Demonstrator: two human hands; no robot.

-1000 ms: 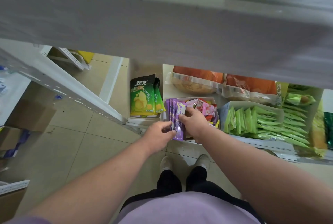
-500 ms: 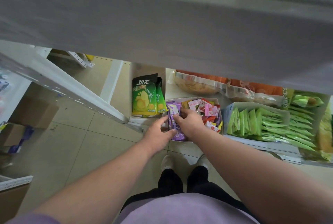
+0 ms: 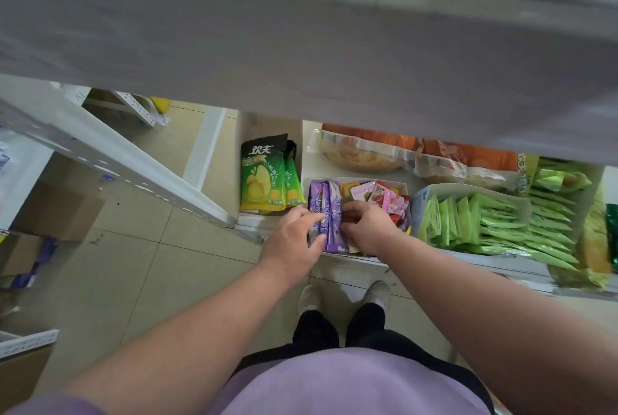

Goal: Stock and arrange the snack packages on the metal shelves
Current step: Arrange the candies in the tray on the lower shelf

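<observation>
Left hand: left hand (image 3: 294,240) reaches down to the near left corner of the white box (image 3: 399,184); fingers curled round the near ends of the purple packets (image 3: 329,214), thumb against their side.
Right hand: right hand (image 3: 368,225) just right of the left one, fingers bent down into the same box, pinching the right side of the purple packets; fingertips partly hidden.
Purple packets: stand on edge in a row at the left end of the white box, between the two hands.
Mixed sweets: pink and red small packets (image 3: 384,195) fill the rest of that box, just beyond the right hand.
Green chip bags (image 3: 264,177): upright, just left of the box and beyond the left hand.
Green sachets (image 3: 485,224): rows in a second white tray, right of the right hand.
Clear bags (image 3: 361,154): lie behind both boxes, with orange tops, farther from the hands.
Upper shelf (image 3: 301,30): blurred grey panel above the hands, covering the top of the view.
Floor (image 3: 150,264): tiled, below and left of the left arm; cardboard carton (image 3: 63,210) well to the left.
</observation>
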